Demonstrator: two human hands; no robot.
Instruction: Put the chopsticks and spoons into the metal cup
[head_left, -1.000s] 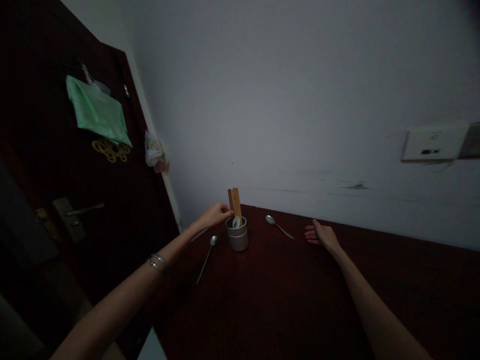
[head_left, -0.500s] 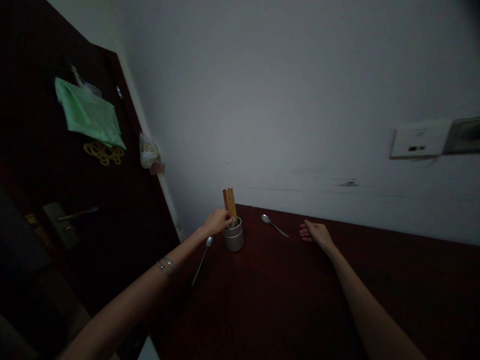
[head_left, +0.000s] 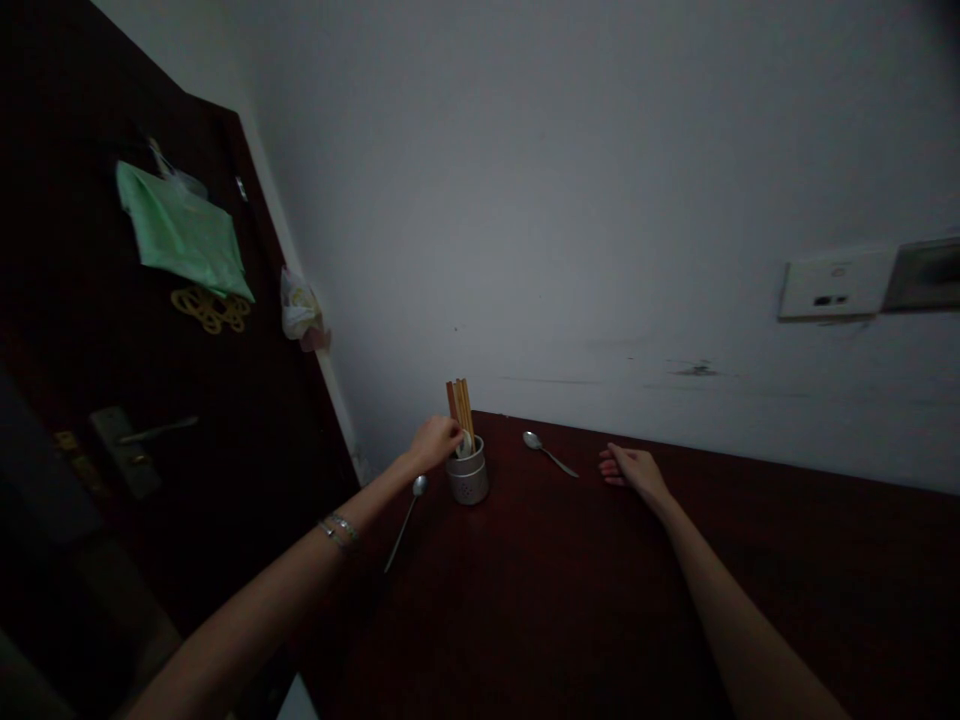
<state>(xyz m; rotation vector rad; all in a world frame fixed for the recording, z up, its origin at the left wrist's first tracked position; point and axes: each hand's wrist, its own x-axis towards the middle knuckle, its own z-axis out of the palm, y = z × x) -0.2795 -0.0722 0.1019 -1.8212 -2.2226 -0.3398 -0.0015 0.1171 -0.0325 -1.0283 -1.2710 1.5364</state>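
My left hand is at the rim of a grey utensil holder, with its fingers closed at the mouth. A small whitish piece shows right by the fingertips; its kind and how it is gripped are unclear. Several wooden chopsticks stand upright in the holder, behind the fingers. Just left of the holder lies a long-handled metal spoon. Another metal spoon rests on the table to the right. My right hand lies beyond that spoon, its fingers loosely apart and holding nothing.
The dark red table meets a pale wall at its back edge. At left stands a dark door with a green cloth hung on it. A wall socket is at right.
My left hand has shifted very slightly at the holder, and more of the whitish piece shows by its fingertips. My right hand and both metal spoons stay where they were.
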